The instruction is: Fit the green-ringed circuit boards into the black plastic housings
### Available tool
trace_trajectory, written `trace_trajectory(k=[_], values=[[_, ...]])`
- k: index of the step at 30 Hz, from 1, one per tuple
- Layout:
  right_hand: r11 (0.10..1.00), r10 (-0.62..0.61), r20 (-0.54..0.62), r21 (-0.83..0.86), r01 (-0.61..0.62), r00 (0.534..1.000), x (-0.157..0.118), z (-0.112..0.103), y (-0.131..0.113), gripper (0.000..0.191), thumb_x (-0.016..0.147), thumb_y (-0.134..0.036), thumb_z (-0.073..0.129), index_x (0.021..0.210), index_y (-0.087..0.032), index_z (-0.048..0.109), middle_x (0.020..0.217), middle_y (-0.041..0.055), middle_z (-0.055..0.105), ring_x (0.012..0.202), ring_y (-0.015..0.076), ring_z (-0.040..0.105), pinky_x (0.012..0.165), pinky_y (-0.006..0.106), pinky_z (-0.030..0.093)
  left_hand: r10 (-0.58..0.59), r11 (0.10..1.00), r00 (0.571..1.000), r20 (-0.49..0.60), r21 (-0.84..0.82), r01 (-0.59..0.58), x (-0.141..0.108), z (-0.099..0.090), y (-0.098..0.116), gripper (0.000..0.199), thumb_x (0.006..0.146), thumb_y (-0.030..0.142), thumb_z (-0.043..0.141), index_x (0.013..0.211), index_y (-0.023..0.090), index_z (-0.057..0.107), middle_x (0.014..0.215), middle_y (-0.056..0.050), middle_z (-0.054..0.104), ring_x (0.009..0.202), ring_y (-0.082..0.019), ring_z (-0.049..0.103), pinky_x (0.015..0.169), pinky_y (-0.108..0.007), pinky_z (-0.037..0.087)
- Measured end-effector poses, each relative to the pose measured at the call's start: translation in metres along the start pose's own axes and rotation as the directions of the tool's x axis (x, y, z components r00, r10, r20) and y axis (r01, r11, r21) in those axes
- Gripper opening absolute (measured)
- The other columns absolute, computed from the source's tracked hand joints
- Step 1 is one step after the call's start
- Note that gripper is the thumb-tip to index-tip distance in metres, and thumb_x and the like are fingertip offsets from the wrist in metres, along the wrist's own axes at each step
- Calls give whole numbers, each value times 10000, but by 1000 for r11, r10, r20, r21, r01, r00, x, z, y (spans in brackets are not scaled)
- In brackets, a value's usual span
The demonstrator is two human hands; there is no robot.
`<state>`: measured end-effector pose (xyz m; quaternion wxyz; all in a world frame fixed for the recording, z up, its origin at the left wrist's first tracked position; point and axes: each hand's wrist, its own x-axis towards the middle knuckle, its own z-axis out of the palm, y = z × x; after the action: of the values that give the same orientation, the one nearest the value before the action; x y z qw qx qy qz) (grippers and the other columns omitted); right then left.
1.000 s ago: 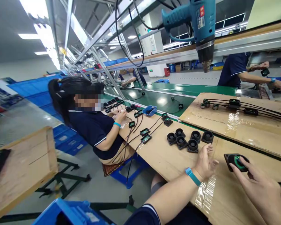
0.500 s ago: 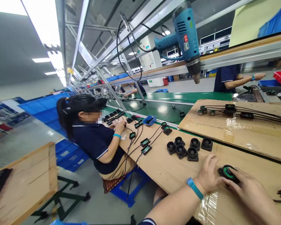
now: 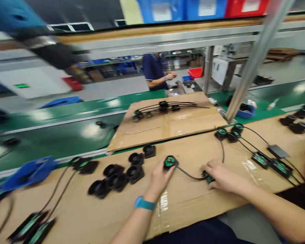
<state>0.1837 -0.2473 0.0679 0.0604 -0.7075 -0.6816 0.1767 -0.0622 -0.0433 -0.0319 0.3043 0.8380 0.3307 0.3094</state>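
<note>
Left grip (image 3: 159, 176) and right grip (image 3: 222, 177) closed, apart

The left forearm (image 3: 136, 223) reaches up from the bottom edge, thumb (image 3: 170, 173) facing the fingers (image 3: 161, 166). The right forearm (image 3: 274, 207) slants in from the lower right, the grip's back turned upward, its fingers curled downward.

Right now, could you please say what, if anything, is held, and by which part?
Left hand: black housing, by its near side. Right hand: circuit module, apparently by opposite edges.

Left wrist (image 3: 149, 195) carries a flat teal band (image 3: 147, 205); its squarish clasp (image 3: 138, 202) is a brighter blue. Hands (image 3: 159, 178) and forearms (image 3: 133, 222) are bare. Dark navy clothing (image 3: 200, 232) shows at the lower edge of view, details blurred.
</note>
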Motion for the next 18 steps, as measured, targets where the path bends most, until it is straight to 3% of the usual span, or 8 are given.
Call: trace_trajectory(k=[2,4,6,8,11,13,15,18], values=[[999,11,76,38,-14,997,-17,5,-21,550,686,-417,866,1138,-164,682,1060,148,653,1070,339,582,977,475,471,-44,999,999,16,18,43,12,7,-3,591,879,438,678,1384,179,515,888,-51,680,792,-230,678,764,-421,594],[992,51,84,108,-60,995,-36,18,-37,601,733,-409,818,1240,-140,640,1131,165,633,1101,343,574,991,472,474,-54,999,997,58,5,54,26,18,2,590,876,408,672,1390,168,511,825,-25,659,711,-204,653,714,-391,586],[974,127,51,183,-135,991,-54,32,-44,644,787,-346,731,1365,-123,554,1226,178,607,1144,325,574,1010,437,479,-8,999,994,105,-45,13,42,38,16,572,868,359,675,1386,176,517,945,-60,693,823,-226,683,802,-421,591],[953,221,20,206,-220,975,-67,39,-37,604,812,-312,648,1374,-120,543,1247,175,609,1147,305,593,1011,410,486,62,993,988,140,-110,-47,60,64,38,558,860,307,676,1383,183,522,1177,-115,685,1074,-275,671,977,-480,549],[925,370,-20,96,-367,929,-83,39,1,493,812,-313,577,1265,-124,613,1169,172,652,1060,302,647,950,412,517,145,972,972,184,-211,-105,79,99,74,619,863,228,640,1452,182,456,1402,-152,583,1327,-299,546,1139,-509,444],[897,435,-100,-40,-440,895,-95,39,44,466,829,-354,541,1219,-118,636,1123,184,674,1021,322,668,930,442,524,208,953,958,196,-259,-154,81,109,90,758,846,216,650,1533,167,332,1498,-175,494,1403,-298,473,1176,-496,413],[867,428,-236,-164,-470,872,-106,42,93,495,854,-428,501,1187,-93,649,1064,213,685,990,360,676,911,482,528,273,948,941,199,-225,-227,75,101,93,854,837,288,691,1564,163,261,1567,-189,403,1456,-312,399,1198,-499,386],[854,367,-415,-204,-478,833,-108,44,151,527,862,-498,469,1106,-79,676,877,218,690,836,409,677,810,553,536,239,970,965,109,19,-243,56,59,70,755,861,360,682,1520,196,351,1576,-188,383,1477,-349,349,1204,-566,342]])
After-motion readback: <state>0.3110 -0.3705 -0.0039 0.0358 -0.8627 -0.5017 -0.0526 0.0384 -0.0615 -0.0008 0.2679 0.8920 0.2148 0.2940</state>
